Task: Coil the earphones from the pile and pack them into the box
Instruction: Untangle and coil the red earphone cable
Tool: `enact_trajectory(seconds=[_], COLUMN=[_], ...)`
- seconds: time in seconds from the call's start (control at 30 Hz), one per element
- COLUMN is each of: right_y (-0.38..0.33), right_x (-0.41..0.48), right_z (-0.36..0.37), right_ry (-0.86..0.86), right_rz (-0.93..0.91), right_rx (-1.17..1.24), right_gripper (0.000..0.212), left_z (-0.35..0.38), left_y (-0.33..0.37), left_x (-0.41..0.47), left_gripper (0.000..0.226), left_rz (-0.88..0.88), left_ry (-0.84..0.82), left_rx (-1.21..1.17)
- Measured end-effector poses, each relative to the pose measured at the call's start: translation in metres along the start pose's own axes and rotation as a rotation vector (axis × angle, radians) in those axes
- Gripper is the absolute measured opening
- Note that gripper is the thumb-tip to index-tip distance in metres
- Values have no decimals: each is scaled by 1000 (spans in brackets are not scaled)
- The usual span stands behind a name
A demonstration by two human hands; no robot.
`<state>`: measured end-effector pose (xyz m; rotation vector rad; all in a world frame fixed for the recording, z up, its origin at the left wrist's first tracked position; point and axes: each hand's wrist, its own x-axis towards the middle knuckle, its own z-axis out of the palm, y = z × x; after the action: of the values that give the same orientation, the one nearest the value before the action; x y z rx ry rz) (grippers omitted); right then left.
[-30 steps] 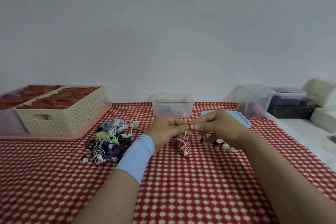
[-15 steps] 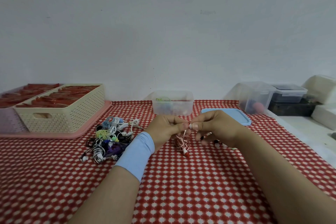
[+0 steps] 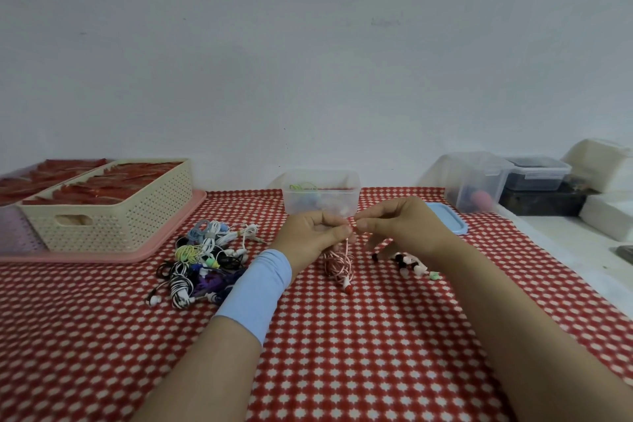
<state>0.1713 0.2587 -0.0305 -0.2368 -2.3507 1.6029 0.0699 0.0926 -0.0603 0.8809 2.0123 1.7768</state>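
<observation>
- Little has moved over the last second; the left hand (image 3: 313, 233) and right hand (image 3: 407, 226) still meet fingertip to fingertip above the tablecloth (image 3: 342, 336); the right hand has lifted a touch, so more of the black-and-white earphones (image 3: 409, 262) lying under it shows than half a second ago.
- The pink earphones (image 3: 337, 262) hang as a loose bundle below the left hand, the red-tipped end touching or just above the cloth; I cannot tell which.
- Left hand: fingers curled, thumb and forefinger pinching the cord at the top of the bundle; right hand: thumb and forefinger nipping the same cord just beside them.
- Step in hand, as I judge it: finishing the coil on this one pair, most likely tucking or winding the last length; packing not yet done.
- The next move calls for securing the loose end without letting the loops spring open; then a short carry forward to the box (image 3: 322, 197), which stands open just behind the hands, its blue lid (image 3: 448, 221) off to the right.
- The pile (image 3: 205, 260) waits to the left, near the left wrist; many pairs remain.
</observation>
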Motion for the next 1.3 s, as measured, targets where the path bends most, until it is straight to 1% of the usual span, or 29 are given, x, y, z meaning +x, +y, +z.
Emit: enact_trajectory(seconds=[0.07,0.13,0.23,0.3,0.33,0.4,0.47,0.57,0.63,0.7,0.87,1.0,1.13,1.3], right_y=[0,2,4,6,7,10,14,20,22,22,23,25,24,26], right_x=[1,2,4,4,4,6,9,11,11,12,12,13,14,13], right_z=[-9,-19,-24,-26,-29,-38,-47,-49,-47,-44,-41,-43,-42,-43], right_ry=[38,31,-97,-165,-160,-79,-27,-80,-114,-132,-89,-43,-21,-95], right_rz=[10,3,40,74,73,56,78,168,192,194,219,205,197,231], right_rx=[-92,-247,-450,-507,-505,-514,-590,-708,-764,-785,-833,-768,-763,-788], right_gripper=[5,5,13,16,17,15,15,11,9,9,11,4,8,14], left_z=[0,-1,-1,1,2,3,4,6,7,8,9,10,9,9], left_y=[0,0,1,0,0,0,0,0,0,0,2,1,0,0], left_x=[0,1,1,1,1,1,1,0,0,-1,-3,-3,-3,-2], left_gripper=[9,14,15,13,13,12,12,10,10,10,13,14,13,14], left_rz=[27,59,90,103,105,97,89,91,81,55,25,1,-1,7], left_ry=[3,21,47,49,46,40,38,39,41,44,43,34,37,30], left_rx=[94,162,175,191,193,180,158,141,137,102,53,39,21,30])
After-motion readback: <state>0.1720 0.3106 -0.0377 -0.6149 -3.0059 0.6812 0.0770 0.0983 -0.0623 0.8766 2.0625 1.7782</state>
